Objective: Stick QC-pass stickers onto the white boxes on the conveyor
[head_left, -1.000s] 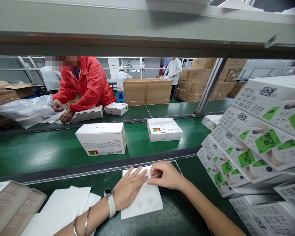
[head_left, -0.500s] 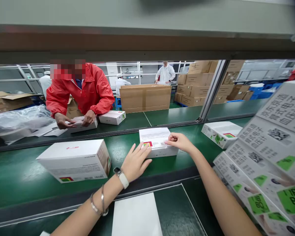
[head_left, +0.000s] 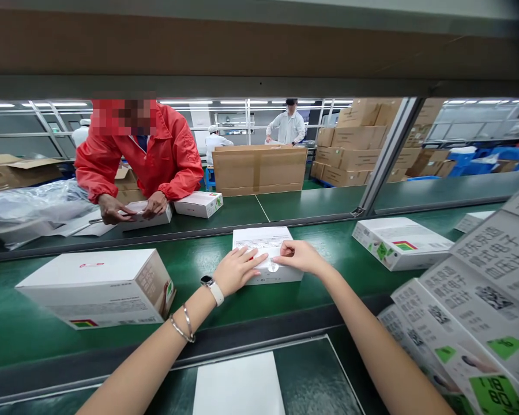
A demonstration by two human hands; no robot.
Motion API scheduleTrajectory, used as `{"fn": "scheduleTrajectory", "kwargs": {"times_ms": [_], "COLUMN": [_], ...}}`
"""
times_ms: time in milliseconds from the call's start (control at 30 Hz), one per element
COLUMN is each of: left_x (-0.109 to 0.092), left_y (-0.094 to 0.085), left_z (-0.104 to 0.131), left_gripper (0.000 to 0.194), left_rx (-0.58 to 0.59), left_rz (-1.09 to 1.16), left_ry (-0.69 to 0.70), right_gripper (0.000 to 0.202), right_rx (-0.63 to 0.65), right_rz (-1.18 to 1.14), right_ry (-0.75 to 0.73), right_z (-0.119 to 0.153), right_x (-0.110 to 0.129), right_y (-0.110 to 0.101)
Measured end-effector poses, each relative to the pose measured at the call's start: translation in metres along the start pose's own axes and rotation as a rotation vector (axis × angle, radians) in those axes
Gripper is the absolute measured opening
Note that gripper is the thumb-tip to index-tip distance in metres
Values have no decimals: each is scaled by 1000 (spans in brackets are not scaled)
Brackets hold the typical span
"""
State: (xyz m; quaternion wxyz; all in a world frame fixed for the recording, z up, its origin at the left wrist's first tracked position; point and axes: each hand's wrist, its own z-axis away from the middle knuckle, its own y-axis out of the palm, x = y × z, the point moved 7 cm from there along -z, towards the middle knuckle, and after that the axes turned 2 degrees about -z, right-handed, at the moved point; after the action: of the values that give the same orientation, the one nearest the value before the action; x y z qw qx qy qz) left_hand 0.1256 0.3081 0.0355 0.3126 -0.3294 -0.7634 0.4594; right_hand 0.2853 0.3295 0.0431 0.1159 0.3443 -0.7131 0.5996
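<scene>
A small white carton [head_left: 262, 235] with printed text on its lid lies on the green conveyor belt in front of me. Flat on the left part of its lid rests my left hand [head_left: 233, 271], fingers outstretched. My right hand [head_left: 301, 257] is closed in a pinch at the carton's near top edge. At its fingertips a clear round sticker [head_left: 272, 266] shows on that edge, partly covered by the fingers. Part of the lid's print is hidden under both hands.
A larger white box [head_left: 99, 288] stands left on the belt; another white carton [head_left: 400, 242] lies right. Stacked printed boxes [head_left: 471, 305] rise at my near right. A white sheet [head_left: 239, 385] lies nearest me. Opposite, a person in a red jacket [head_left: 142, 155] handles a carton.
The belt's boxes have shifted left. My right hand has moved left and down to the carton's near edge, where the round sticker now shows. My left hand has settled onto the lid.
</scene>
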Motion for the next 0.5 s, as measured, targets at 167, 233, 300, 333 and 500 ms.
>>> {"fn": "scheduleTrajectory", "kwargs": {"times_ms": [167,233,300,333,500], "left_x": [3,5,7,8,15], "left_y": [-7,-9,-10,-10,-17], "left_z": [10,15,19,22,32], "left_gripper": [38,37,37,36,37], "left_rx": [-16,-5,14,24,67], "left_rz": [-74,-98,-118,-124,-136], "left_ry": [36,42,46,46,45], "right_gripper": [37,36,35,35,23], "right_rx": [7,-3,-8,-11,-160], "right_rz": [106,170,234,264,411], "right_ry": [2,3,-6,-19,-25], "right_z": [-4,-7,-8,-9,-5], "right_x": [18,25,32,35,39], "right_y": [8,12,15,16,6]}}
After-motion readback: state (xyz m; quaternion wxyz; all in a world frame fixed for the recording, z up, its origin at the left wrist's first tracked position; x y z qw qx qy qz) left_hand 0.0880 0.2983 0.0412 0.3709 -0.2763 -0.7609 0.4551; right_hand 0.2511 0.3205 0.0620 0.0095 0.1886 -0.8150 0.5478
